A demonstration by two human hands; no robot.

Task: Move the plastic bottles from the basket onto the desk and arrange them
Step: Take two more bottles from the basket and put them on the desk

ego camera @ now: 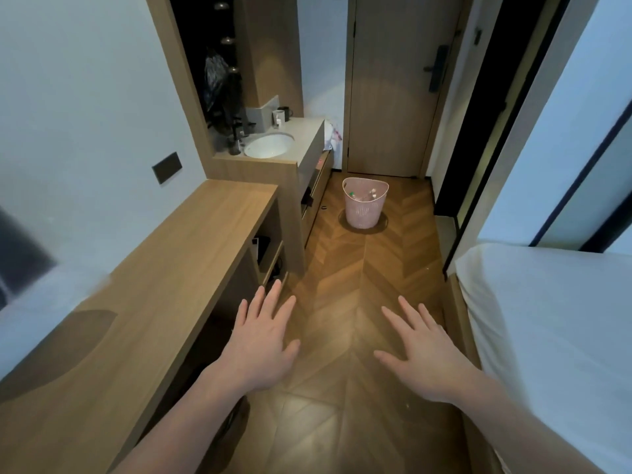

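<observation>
A pink plastic basket stands on the wooden floor far ahead, near the door. Inside it lie clear plastic bottles, only their tops showing. The long wooden desk runs along the left wall. My left hand hovers palm down with fingers spread, just right of the desk's edge. My right hand is held out the same way, over the floor beside the bed. Both hands hold nothing and are far from the basket.
A white bed fills the right side. A sink counter with cups and a faucet stands beyond the desk. A closed wooden door is at the end of the narrow floor passage. Shelves open under the desk.
</observation>
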